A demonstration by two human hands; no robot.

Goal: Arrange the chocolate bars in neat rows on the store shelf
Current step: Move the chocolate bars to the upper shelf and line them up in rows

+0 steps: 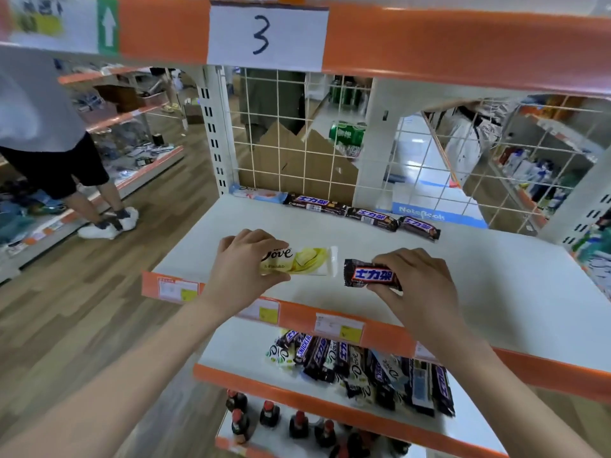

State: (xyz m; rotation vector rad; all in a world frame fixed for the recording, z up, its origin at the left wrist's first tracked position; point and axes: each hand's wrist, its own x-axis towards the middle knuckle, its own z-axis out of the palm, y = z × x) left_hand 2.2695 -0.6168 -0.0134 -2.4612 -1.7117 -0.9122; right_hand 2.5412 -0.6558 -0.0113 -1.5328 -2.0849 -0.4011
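Head view: over the front of the white shelf [479, 292], the left hand [243, 262] grips a yellow chocolate bar [309, 261] and the right hand [413, 279] pinches a dark one [367, 274], likely the placing step; next, align both with the back row [363, 214].

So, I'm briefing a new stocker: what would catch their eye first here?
Two hands over the white shelf: the left hand grips a yellow-white Dove bar, the right hand a dark Snickers bar. Above, a paper sign marked 3; one shelf down, a loose heap of bars.
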